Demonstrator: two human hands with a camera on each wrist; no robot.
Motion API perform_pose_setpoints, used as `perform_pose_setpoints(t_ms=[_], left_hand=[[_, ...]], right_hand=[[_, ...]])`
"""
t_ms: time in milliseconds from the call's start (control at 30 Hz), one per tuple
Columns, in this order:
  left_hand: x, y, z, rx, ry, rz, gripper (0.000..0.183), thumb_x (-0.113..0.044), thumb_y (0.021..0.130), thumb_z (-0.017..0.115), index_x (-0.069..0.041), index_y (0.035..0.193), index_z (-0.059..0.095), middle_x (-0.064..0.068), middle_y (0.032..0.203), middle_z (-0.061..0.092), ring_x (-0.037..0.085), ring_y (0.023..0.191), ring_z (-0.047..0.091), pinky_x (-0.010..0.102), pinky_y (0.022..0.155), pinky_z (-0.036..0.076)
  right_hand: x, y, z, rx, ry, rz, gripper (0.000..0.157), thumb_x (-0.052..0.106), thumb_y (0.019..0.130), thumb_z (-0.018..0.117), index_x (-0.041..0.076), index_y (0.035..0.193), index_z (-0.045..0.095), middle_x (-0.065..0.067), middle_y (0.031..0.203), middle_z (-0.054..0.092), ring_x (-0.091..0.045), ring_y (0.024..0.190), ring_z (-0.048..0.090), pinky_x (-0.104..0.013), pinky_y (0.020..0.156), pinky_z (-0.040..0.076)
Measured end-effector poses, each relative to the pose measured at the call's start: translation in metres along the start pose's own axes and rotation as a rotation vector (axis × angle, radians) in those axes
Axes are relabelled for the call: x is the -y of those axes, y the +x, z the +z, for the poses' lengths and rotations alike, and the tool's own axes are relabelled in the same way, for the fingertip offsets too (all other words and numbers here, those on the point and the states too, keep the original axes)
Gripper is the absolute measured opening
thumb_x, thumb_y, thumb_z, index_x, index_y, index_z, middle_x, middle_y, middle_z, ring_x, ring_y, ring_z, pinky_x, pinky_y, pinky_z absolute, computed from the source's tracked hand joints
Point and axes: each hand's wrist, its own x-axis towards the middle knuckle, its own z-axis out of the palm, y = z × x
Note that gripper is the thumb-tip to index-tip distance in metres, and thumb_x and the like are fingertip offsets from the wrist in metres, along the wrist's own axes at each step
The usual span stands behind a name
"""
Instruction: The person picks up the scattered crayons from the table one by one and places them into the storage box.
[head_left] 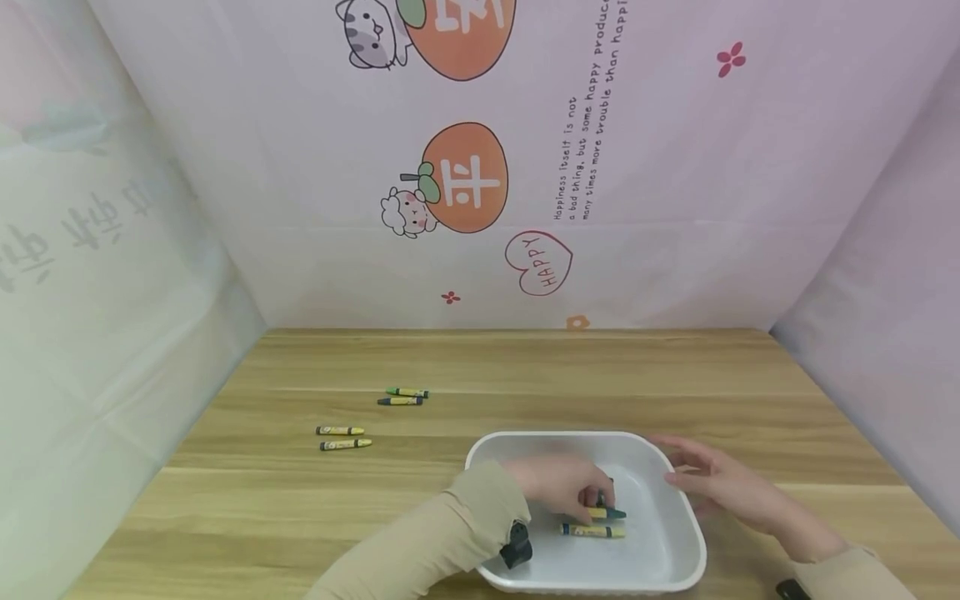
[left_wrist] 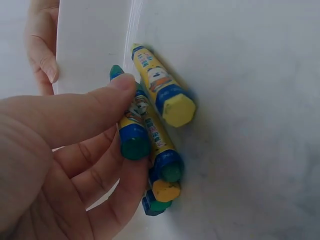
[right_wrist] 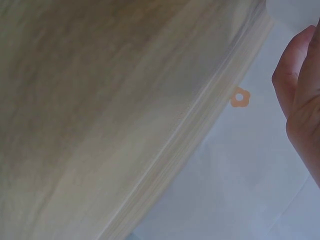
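Note:
My left hand (head_left: 566,483) reaches down into a white plastic tray (head_left: 652,533). Between thumb and fingers it pinches a green crayon (left_wrist: 134,135) with a yellow wrapper. Against that one lies a second green crayon (left_wrist: 161,135), and the ends of an orange crayon (left_wrist: 166,190) and another green crayon (left_wrist: 160,205) show below. A yellow crayon (head_left: 592,531) lies on the tray floor beside them. At the tray's right far corner my right hand (head_left: 720,483) holds the rim, thumb on the edge and fingers along the outside.
On the wooden table (head_left: 225,500), left of the tray, lie two yellow crayons (head_left: 345,445) side by side. Farther back are a green crayon (head_left: 407,392) and a dark blue crayon (head_left: 401,402). A printed white curtain (head_left: 337,275) rises behind the table and along both sides.

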Motion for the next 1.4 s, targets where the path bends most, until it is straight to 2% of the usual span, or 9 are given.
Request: perform_pose_setpoints(t_ms=[300,467,600,700,767,900,1033,1267,1400], left_hand=[[-0.002,-0.001,-0.001,0.012,-0.028,-0.032,0.023,-0.014,0.083,0.073,-0.015,0.105,0.065,-0.009,0.08,0.06,-0.004,0.071,0.049,0.005,0.064,0.038],[-0.002,-0.002,-0.002,-0.004,-0.041,-0.03,0.022,-0.015,0.083,0.074,-0.015,0.103,0.065,-0.009,0.081,0.062,-0.004,0.071,0.05,0.005,0.065,0.038],[0.0,-0.003,-0.006,-0.035,-0.056,-0.024,0.021,-0.018,0.083,0.073,-0.017,0.103,0.065,-0.01,0.081,0.06,-0.004,0.071,0.05,0.006,0.065,0.039],[0.0,-0.007,-0.014,-0.036,-0.07,-0.036,0.022,-0.02,0.086,0.07,-0.018,0.107,0.065,-0.011,0.084,0.06,-0.003,0.075,0.051,0.007,0.067,0.04],[-0.001,-0.01,-0.02,-0.033,-0.077,-0.053,0.024,-0.022,0.087,0.069,-0.018,0.111,0.064,-0.011,0.086,0.059,-0.002,0.077,0.051,0.008,0.068,0.041],[-0.004,-0.023,-0.032,-0.046,-0.097,-0.095,0.027,-0.022,0.089,0.067,-0.017,0.115,0.063,-0.01,0.088,0.06,0.0,0.079,0.052,0.011,0.069,0.043],[0.0,-0.04,-0.04,-0.092,-0.11,-0.1,0.026,-0.02,0.09,0.066,-0.015,0.115,0.064,-0.008,0.089,0.061,0.001,0.081,0.053,0.013,0.07,0.044],[0.022,-0.079,-0.041,-0.188,-0.113,-0.066,0.025,-0.015,0.09,0.064,-0.011,0.115,0.064,0.0,0.103,0.066,0.001,0.087,0.055,0.012,0.076,0.045],[0.034,-0.103,-0.037,-0.234,-0.112,-0.062,0.022,-0.014,0.091,0.062,-0.01,0.113,0.064,0.004,0.107,0.065,0.006,0.091,0.058,0.014,0.079,0.047]], right_hand=[[0.002,0.001,0.0,0.004,0.002,0.013,0.051,0.013,0.098,0.049,0.006,0.145,0.029,-0.023,0.122,0.049,-0.019,0.097,0.064,-0.045,0.072,0.057],[0.002,0.002,0.0,0.005,0.017,0.005,0.05,0.012,0.098,0.048,0.01,0.145,0.032,-0.018,0.122,0.051,-0.017,0.097,0.064,-0.044,0.073,0.057],[0.001,0.001,0.001,0.0,0.017,0.013,0.048,0.013,0.098,0.049,0.019,0.144,0.037,-0.018,0.121,0.051,-0.018,0.097,0.064,-0.044,0.073,0.057],[0.0,0.001,0.0,-0.001,0.024,0.012,0.047,0.012,0.098,0.048,0.026,0.142,0.04,-0.02,0.122,0.05,-0.018,0.096,0.064,-0.044,0.073,0.057],[0.0,0.001,0.0,0.001,0.028,0.007,0.047,0.011,0.098,0.048,0.025,0.143,0.039,-0.021,0.122,0.05,-0.017,0.096,0.064,-0.044,0.073,0.057],[0.001,0.001,0.0,-0.003,0.021,0.02,0.048,0.013,0.098,0.049,0.018,0.144,0.037,-0.02,0.121,0.05,-0.018,0.097,0.064,-0.045,0.074,0.057],[0.002,0.0,0.001,-0.011,0.014,0.034,0.048,0.015,0.097,0.05,0.015,0.144,0.036,-0.021,0.121,0.05,-0.019,0.097,0.065,-0.046,0.073,0.057],[0.003,0.0,0.002,-0.019,0.002,0.03,0.049,0.015,0.097,0.051,0.013,0.144,0.036,-0.026,0.123,0.049,-0.019,0.096,0.065,-0.045,0.073,0.057],[0.003,0.001,0.003,-0.013,0.012,0.023,0.05,0.014,0.097,0.05,0.011,0.144,0.035,-0.024,0.122,0.049,-0.019,0.096,0.065,-0.045,0.072,0.057]])
